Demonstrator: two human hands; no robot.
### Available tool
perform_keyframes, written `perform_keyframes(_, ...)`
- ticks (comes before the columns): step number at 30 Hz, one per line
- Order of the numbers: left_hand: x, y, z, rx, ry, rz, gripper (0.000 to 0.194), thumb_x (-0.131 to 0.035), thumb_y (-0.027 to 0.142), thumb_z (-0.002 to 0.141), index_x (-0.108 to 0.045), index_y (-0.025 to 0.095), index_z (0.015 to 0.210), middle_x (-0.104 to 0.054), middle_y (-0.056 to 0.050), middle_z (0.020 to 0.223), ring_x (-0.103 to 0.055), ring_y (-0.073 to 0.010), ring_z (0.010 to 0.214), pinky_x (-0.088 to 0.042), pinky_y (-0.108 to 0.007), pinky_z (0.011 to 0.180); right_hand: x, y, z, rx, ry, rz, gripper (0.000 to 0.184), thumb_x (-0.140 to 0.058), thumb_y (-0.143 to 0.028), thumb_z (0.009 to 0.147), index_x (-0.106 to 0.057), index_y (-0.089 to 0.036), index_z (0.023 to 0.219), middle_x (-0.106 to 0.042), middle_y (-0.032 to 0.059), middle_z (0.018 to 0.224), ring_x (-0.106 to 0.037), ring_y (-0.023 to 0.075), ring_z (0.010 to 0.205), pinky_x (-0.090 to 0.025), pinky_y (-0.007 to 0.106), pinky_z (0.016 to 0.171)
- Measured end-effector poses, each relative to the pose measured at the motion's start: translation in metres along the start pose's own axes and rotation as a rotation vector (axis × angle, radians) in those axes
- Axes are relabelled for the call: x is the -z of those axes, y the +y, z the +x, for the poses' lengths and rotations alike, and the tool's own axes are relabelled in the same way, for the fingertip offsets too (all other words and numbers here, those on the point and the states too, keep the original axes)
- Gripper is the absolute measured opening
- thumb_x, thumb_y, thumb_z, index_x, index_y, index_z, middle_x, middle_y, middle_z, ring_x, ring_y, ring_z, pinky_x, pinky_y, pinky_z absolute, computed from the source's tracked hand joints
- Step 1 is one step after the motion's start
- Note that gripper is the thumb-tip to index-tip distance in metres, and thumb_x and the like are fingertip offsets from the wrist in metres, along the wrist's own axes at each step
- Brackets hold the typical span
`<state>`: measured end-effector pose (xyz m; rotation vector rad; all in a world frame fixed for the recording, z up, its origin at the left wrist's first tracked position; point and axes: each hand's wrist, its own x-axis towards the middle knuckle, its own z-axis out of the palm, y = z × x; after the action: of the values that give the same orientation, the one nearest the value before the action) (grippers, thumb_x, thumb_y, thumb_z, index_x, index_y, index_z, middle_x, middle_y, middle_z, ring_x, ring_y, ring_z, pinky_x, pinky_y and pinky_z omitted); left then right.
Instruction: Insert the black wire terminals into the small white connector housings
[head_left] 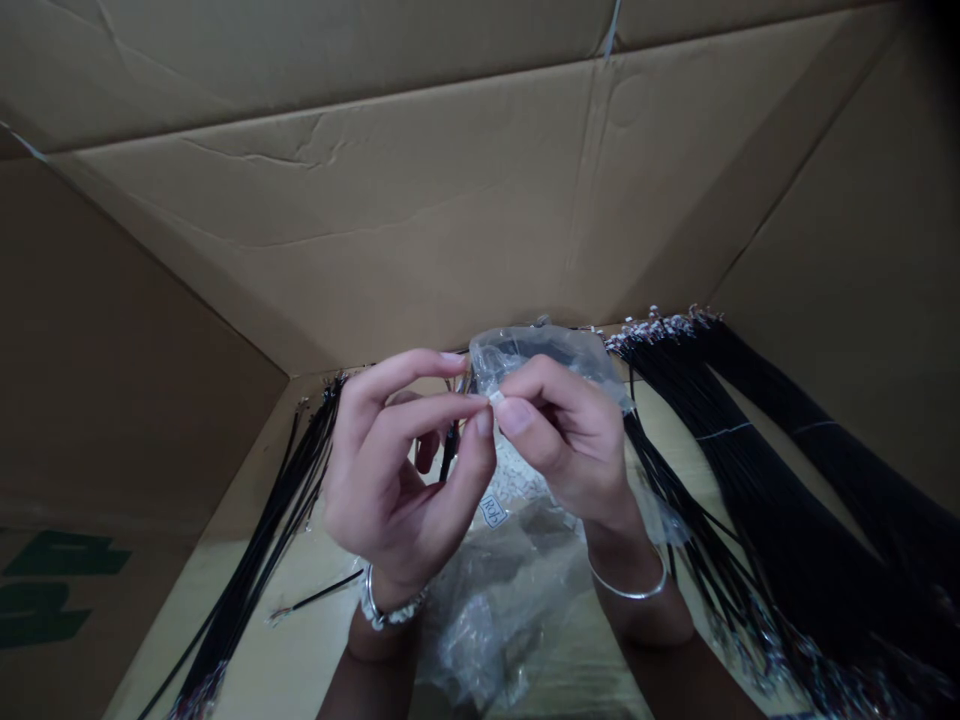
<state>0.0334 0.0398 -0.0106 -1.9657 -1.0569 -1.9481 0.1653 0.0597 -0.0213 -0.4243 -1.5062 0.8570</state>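
Between the thumb and bent index finger of my right hand is a small white connector. My left hand meets it from the other side, thumb and a fingertip pinched together at the connector's left edge. Whatever those fingertips hold is too small to make out. Through the gap in my left fingers a piece of black cable shows, with thin wire ends above it. Below and behind both hands lies a clear plastic bag with many small white connectors and a handwritten label.
Bundles of black cables lie on the right, white connectors at their far ends. A smaller black cable bundle lies left, near a single short cable. Cardboard walls enclose the light tabletop at the back and sides.
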Motion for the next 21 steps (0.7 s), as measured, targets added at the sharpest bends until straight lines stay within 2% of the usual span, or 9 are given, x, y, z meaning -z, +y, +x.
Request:
perform_keyframes(6, 0.001, 0.001, 0.001, -0.007, -0.028, 0.026, 0.016, -0.075, 0.011, 0.084, -0.072, 0.022, 0.094, -0.073, -0.004, 0.109, -0.069, -0.0197, 0.1, -0.054, -0.027, 0.058, 0.003, 0.003, 0.001, -0.002, -0.045, 0.056, 0.015, -0.064, -0.017, 0.097, -0.061, -0.023, 0.084, -0.048, -0.0067, 0.066, -0.041, 0.0076, 0.054, -0.035, 0.022, 0.049)
perform_keyframes(14, -0.003, -0.003, 0.001, -0.003, -0.033, 0.022, 0.018, -0.074, 0.012, 0.085, -0.072, 0.026, 0.096, -0.073, -0.003, 0.108, -0.068, -0.0209, 0.1, -0.053, -0.031, 0.058, 0.005, 0.008, 0.003, -0.023, -0.052, 0.039, 0.013, -0.068, -0.026, 0.096, -0.064, -0.022, 0.085, -0.05, -0.0062, 0.066, -0.042, 0.0084, 0.055, -0.037, 0.022, 0.051)
perform_keyframes(21, -0.006, -0.003, 0.001, 0.037, 0.009, 0.007, 0.013, -0.078, 0.012, 0.083, -0.073, 0.021, 0.092, -0.072, -0.005, 0.115, -0.068, -0.0201, 0.103, -0.045, -0.023, 0.051, 0.004, 0.017, 0.005, -0.171, -0.118, 0.382, 0.016, -0.061, -0.029, 0.101, -0.062, -0.021, 0.087, -0.046, -0.0052, 0.07, -0.035, 0.0075, 0.056, -0.035, 0.021, 0.052)
